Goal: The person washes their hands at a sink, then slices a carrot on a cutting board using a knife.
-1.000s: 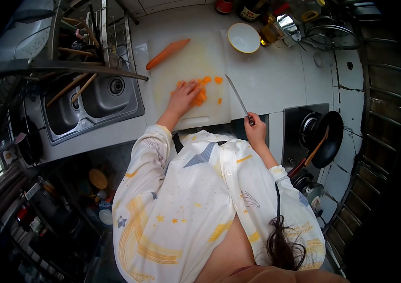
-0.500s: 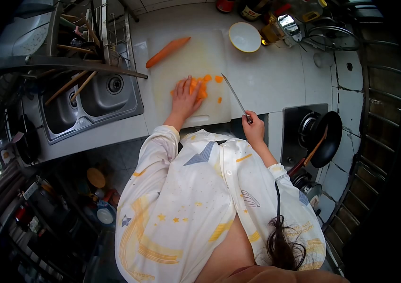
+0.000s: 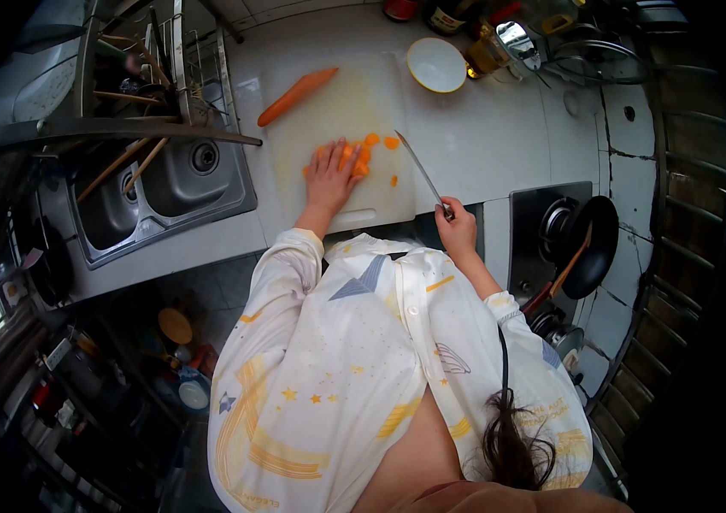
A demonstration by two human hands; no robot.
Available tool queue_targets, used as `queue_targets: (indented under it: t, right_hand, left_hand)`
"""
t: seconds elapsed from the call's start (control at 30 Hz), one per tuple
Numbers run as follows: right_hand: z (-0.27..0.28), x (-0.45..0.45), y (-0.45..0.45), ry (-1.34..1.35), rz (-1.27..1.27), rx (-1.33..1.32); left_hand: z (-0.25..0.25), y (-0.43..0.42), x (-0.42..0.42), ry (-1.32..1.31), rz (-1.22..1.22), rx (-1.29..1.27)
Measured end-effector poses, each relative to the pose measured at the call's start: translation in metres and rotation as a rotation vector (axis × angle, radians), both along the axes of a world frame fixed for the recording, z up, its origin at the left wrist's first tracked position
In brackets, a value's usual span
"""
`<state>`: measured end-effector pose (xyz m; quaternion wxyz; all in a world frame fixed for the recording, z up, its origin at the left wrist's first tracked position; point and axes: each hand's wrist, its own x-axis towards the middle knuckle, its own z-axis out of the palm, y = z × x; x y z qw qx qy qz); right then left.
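Note:
My left hand [image 3: 329, 184] lies over a pile of cut carrot pieces [image 3: 360, 162], fingers spread and touching them; part of the pile is hidden under the palm. In my right hand [image 3: 456, 227] is a knife [image 3: 419, 166], gripped by its handle. Its blade slants up and left, and the tip reaches the board's right edge near a few loose carrot slices [image 3: 391, 143]. All the pieces rest on a pale cutting board [image 3: 371, 94]. A whole peeled carrot [image 3: 297, 97] lies at the board's upper left, apart from both hands.
A white bowl [image 3: 436, 65] stands right of the board, with bottles [image 3: 446, 15] and a glass jug of oil [image 3: 487, 56] behind it. To the left is a double sink [image 3: 182, 175] under a dish rack. A black wok [image 3: 595, 248] sits on the stove at right.
The whole view has shifted slightly, so the counter items appear a little further left. My left hand stays on the carrot pieces, and the knife remains in my right hand.

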<state>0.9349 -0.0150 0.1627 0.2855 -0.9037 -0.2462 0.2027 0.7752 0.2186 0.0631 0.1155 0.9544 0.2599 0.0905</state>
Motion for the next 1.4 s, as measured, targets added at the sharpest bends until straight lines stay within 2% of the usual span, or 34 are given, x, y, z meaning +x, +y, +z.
queue_targets:
  t: [0.13, 0.2, 0.27, 0.43, 0.5, 0.7, 0.93, 1.0, 1.03, 1.1, 1.2, 1.4]
  right_hand:
    - [0.0, 0.001, 0.004, 0.001, -0.007, 0.016]
    - [-0.002, 0.001, 0.004, -0.033, 0.001, 0.063]
    - [-0.005, 0.001, 0.003, -0.067, 0.008, 0.109]
    - [-0.002, 0.006, 0.001, 0.005, -0.025, 0.034]
    - [-0.002, 0.006, -0.002, 0.009, -0.033, 0.041]
    - [-0.004, 0.007, -0.007, 0.018, -0.063, 0.058]
    - [-0.011, 0.007, -0.008, -0.037, -0.043, 0.134]
    - [-0.008, 0.007, -0.006, -0.034, -0.045, 0.136]
    - [-0.007, 0.007, -0.005, -0.03, -0.046, 0.139]
    - [-0.009, 0.007, -0.006, -0.027, -0.049, 0.132]
    - [-0.006, 0.009, -0.008, -0.003, -0.068, 0.088]
    - [-0.011, 0.006, -0.015, -0.044, -0.074, 0.131]
  left_hand:
    - [0.031, -0.003, 0.002, 0.071, 0.021, -0.033]
    - [0.047, -0.006, 0.007, -0.064, 0.04, -0.021]
    - [0.056, -0.002, 0.026, -0.086, 0.064, -0.056]
    - [0.038, 0.012, 0.074, -0.049, 0.176, -0.215]
    - [0.041, 0.015, 0.084, 0.075, 0.279, -0.211]
    - [0.042, 0.02, 0.09, 0.06, 0.389, -0.384]
    - [0.041, 0.029, 0.086, 0.038, 0.378, -0.425]
    - [0.033, 0.03, 0.091, -0.086, 0.201, -0.474]
    - [0.029, 0.029, 0.096, -0.086, 0.201, -0.473]
    - [0.031, 0.021, 0.109, -0.082, 0.025, -0.38]
    - [0.03, 0.015, 0.119, -0.064, -0.097, -0.265]
    - [0.023, 0.012, 0.125, 0.03, -0.157, -0.166]
